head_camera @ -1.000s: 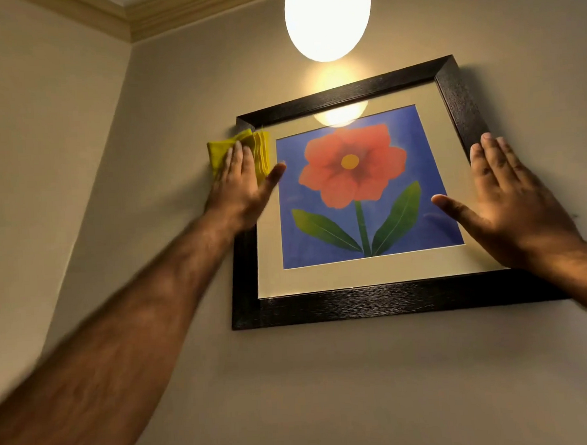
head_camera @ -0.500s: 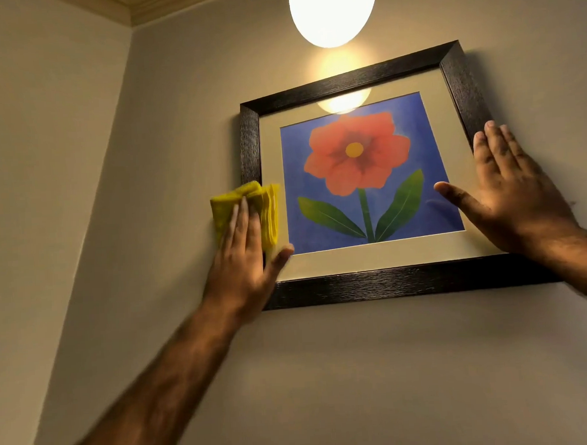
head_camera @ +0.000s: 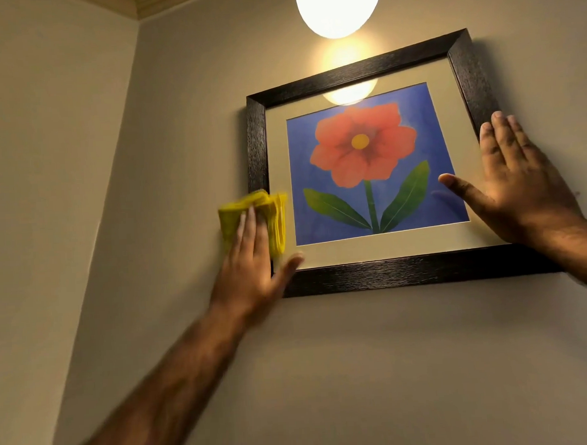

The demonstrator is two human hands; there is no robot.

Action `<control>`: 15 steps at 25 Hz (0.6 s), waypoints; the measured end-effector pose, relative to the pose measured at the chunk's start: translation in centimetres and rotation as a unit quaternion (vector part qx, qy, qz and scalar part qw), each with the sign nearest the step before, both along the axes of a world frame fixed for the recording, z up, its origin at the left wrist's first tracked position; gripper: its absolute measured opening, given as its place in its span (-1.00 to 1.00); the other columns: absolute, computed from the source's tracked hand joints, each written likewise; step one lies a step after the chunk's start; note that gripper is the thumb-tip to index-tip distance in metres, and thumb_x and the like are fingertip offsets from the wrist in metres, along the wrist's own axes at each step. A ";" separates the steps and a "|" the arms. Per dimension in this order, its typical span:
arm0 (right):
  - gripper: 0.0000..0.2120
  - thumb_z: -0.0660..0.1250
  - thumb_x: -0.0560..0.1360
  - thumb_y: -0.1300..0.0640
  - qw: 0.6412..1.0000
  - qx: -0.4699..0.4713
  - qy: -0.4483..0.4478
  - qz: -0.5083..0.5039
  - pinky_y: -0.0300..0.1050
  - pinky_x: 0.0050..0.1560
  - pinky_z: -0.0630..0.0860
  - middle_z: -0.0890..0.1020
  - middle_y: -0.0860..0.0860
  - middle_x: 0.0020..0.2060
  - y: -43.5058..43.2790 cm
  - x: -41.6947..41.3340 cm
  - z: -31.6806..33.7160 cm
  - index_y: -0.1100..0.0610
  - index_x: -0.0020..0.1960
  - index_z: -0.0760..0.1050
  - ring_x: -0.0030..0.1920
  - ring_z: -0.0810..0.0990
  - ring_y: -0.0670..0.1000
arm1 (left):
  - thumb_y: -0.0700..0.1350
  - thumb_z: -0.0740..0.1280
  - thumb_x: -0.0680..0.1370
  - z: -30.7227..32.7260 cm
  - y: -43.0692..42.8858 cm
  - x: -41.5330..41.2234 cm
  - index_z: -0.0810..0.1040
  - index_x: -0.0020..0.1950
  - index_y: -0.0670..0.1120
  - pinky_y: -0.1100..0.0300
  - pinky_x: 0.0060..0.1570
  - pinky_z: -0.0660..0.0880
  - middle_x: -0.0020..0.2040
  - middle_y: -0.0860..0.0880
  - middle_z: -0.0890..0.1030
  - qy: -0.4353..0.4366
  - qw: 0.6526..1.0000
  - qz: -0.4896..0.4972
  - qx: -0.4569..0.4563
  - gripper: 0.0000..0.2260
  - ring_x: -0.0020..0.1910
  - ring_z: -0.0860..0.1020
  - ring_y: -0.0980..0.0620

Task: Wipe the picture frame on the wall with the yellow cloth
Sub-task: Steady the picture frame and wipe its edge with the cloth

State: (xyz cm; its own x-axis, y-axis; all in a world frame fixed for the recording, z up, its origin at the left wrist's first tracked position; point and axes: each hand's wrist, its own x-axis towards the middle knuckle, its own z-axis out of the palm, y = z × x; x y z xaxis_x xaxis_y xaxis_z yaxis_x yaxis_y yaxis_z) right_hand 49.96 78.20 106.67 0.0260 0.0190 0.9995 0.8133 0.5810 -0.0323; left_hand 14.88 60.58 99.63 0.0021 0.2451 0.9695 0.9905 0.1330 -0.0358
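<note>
- Two bare forearms reach up from the bottom edge toward the wall, the left one blurred.
- Left hand (head_camera: 250, 262) lies flat, fingers spread, pressing the folded yellow cloth (head_camera: 271, 216) against the left rail of the picture frame (head_camera: 420, 270), low down near the bottom-left corner.
- Right hand (head_camera: 518, 183) is open, holding nothing, its palm on the frame's right rail and its thumb over the glass, seemingly to steady it.
- Inside the dark wooden frame sits a flower print (head_camera: 367, 164), red bloom on blue within a pale mount.
- Judging by the cloth's place, the left rail is being wiped; nothing shows whether the bottom, right and top rails or the glass are done.
- Beyond, a globe lamp (head_camera: 340, 5) glows above and reflects in the glass.
</note>
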 end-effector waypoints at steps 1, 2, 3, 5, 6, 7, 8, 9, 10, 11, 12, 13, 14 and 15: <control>0.06 -0.17 0.47 -0.55 1.000 -0.001 -0.001 0.000 0.08 0.65 -0.03 -0.06 0.13 0.68 0.0 0.0 0.0 0.22 0.66 -0.10 0.68 -0.09 0.09 | 0.54 -0.24 0.42 3.2 0.1 0.1 -0.18 0.65 -0.10 0.08 0.61 -0.14 0.68 -0.05 -0.20 -0.003 1.000 0.005 0.002 -0.01 0.65 -0.20 0.03; 0.06 -0.17 0.47 -0.55 1.000 0.000 0.000 0.000 0.07 0.65 -0.04 -0.06 0.13 0.68 0.0 0.0 0.0 0.22 0.66 -0.10 0.68 -0.09 0.09 | 0.54 -0.23 0.41 6.4 0.2 0.3 -0.19 0.65 -0.12 0.05 0.62 -0.16 0.68 -0.07 -0.20 -0.006 1.000 0.010 -0.001 0.00 0.66 -0.20 0.00; 0.06 -0.17 0.47 -0.55 1.000 0.000 0.001 0.000 0.07 0.65 -0.04 -0.06 0.13 0.68 0.0 0.0 0.0 0.23 0.66 -0.09 0.68 -0.09 0.09 | 0.54 -0.22 0.41 9.4 0.4 0.4 -0.20 0.65 -0.13 0.03 0.62 -0.17 0.68 -0.08 -0.21 -0.009 1.000 0.013 -0.006 0.01 0.66 -0.20 -0.01; 0.07 -0.16 0.46 -0.55 1.000 0.002 0.005 0.000 0.05 0.65 -0.05 -0.05 0.14 0.68 0.0 0.0 0.0 0.24 0.66 -0.08 0.68 -0.09 0.09 | 0.54 -0.22 0.39 14.4 0.5 0.5 -0.22 0.64 -0.13 0.00 0.60 -0.19 0.68 -0.08 -0.22 -0.017 1.000 0.015 -0.017 0.02 0.66 -0.20 -0.04; 0.07 -0.16 0.46 -0.55 1.000 0.003 0.006 0.000 0.05 0.65 -0.06 -0.05 0.14 0.68 0.0 0.0 0.1 0.24 0.66 -0.08 0.68 -0.09 0.08 | 0.55 -0.22 0.38 16.2 0.6 0.4 -0.23 0.64 -0.13 0.00 0.59 -0.20 0.68 -0.08 -0.22 -0.021 0.999 0.018 -0.019 0.04 0.66 -0.20 -0.04; 0.07 -0.15 0.46 -0.54 1.000 0.004 0.006 -0.001 0.04 0.65 -0.06 -0.05 0.14 0.68 0.0 -0.1 0.1 0.24 0.66 -0.08 0.68 -0.09 0.08 | 0.56 -0.23 0.38 17.4 0.6 0.3 -0.23 0.64 -0.13 0.00 0.59 -0.20 0.68 -0.08 -0.23 -0.023 0.999 0.024 -0.017 0.04 0.66 -0.21 -0.04; 0.07 -0.15 0.46 -0.54 1.000 0.003 0.006 -0.001 0.04 0.65 -0.06 -0.06 0.14 0.68 -0.1 0.0 0.2 0.24 0.66 -0.08 0.68 -0.09 0.08 | 0.56 -0.22 0.40 18.1 0.8 0.2 -0.23 0.64 -0.13 -0.01 0.59 -0.21 0.68 -0.08 -0.22 -0.021 0.999 0.032 -0.013 0.03 0.66 -0.21 -0.04; 0.07 -0.15 0.46 -0.54 1.000 0.003 0.005 -0.003 0.04 0.65 -0.06 -0.06 0.14 0.68 -0.2 0.0 0.2 0.24 0.66 -0.08 0.68 -0.09 0.08 | 0.55 -0.21 0.42 18.3 1.1 0.3 -0.23 0.64 -0.13 -0.02 0.60 -0.20 0.68 -0.08 -0.22 -0.017 0.999 0.039 -0.005 0.01 0.66 -0.21 -0.04; 0.06 -0.14 0.47 -0.54 1.000 0.002 0.004 -0.005 0.04 0.65 -0.06 -0.06 0.13 0.68 -0.2 0.0 0.1 0.24 0.66 -0.08 0.68 -0.09 0.08 | 0.54 -0.20 0.45 18.0 1.3 0.5 -0.22 0.64 -0.13 -0.03 0.62 -0.20 0.68 -0.09 -0.21 -0.015 0.999 0.038 0.002 -0.01 0.66 -0.21 -0.04; 0.06 -0.14 0.47 -0.53 1.000 0.003 0.004 -0.007 0.04 0.65 -0.06 -0.06 0.14 0.68 -0.2 0.0 0.0 0.24 0.66 -0.08 0.68 -0.09 0.08 | 0.53 -0.20 0.45 17.3 1.4 0.6 -0.22 0.64 -0.13 -0.05 0.63 -0.18 0.68 -0.09 -0.20 -0.017 0.999 0.030 0.009 -0.02 0.66 -0.21 -0.03; 0.05 -0.13 0.47 -0.53 1.000 0.004 0.004 -0.007 0.04 0.65 -0.06 -0.06 0.14 0.68 -0.3 0.0 0.1 0.24 0.66 -0.08 0.68 -0.09 0.09 | 0.53 -0.21 0.44 16.3 1.4 0.7 -0.21 0.65 -0.13 -0.05 0.63 -0.17 0.68 -0.09 -0.20 -0.021 1.000 0.016 0.015 -0.01 0.66 -0.21 -0.03; 0.05 -0.12 0.48 -0.52 1.000 0.002 0.004 -0.005 0.04 0.65 -0.06 -0.06 0.13 0.68 -0.3 -0.1 0.1 0.24 0.66 -0.08 0.68 -0.09 0.09 | 0.54 -0.23 0.43 14.7 1.3 0.6 -0.20 0.65 -0.13 -0.05 0.64 -0.16 0.68 -0.08 -0.19 -0.022 1.000 0.006 0.019 0.00 0.66 -0.20 -0.02; 0.04 -0.12 0.48 -0.52 1.000 0.002 0.004 -0.004 0.04 0.65 -0.06 -0.06 0.13 0.68 -0.3 -0.2 0.1 0.24 0.66 -0.08 0.68 -0.09 0.09 | 0.55 -0.25 0.41 12.4 1.4 0.4 -0.20 0.65 -0.12 -0.04 0.64 -0.15 0.69 -0.07 -0.19 -0.014 1.000 0.000 0.022 0.01 0.66 -0.21 -0.01; 0.04 -0.12 0.48 -0.52 1.000 0.002 0.006 -0.005 0.05 0.65 -0.06 -0.06 0.13 0.68 -0.3 -0.1 0.1 0.23 0.66 -0.08 0.68 -0.09 0.09 | 0.56 -0.26 0.41 9.6 1.5 0.1 -0.20 0.65 -0.12 -0.02 0.64 -0.15 0.68 -0.07 -0.19 0.001 1.000 -0.006 0.023 0.01 0.66 -0.21 0.00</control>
State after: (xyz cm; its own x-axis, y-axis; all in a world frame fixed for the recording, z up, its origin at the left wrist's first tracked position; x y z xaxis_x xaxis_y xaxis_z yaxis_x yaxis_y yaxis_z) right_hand 49.83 77.91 106.78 0.0381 0.0156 0.9992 0.8181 0.5737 -0.0402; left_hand 14.97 62.07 109.26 0.0065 0.1997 0.9798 0.9920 0.1223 -0.0315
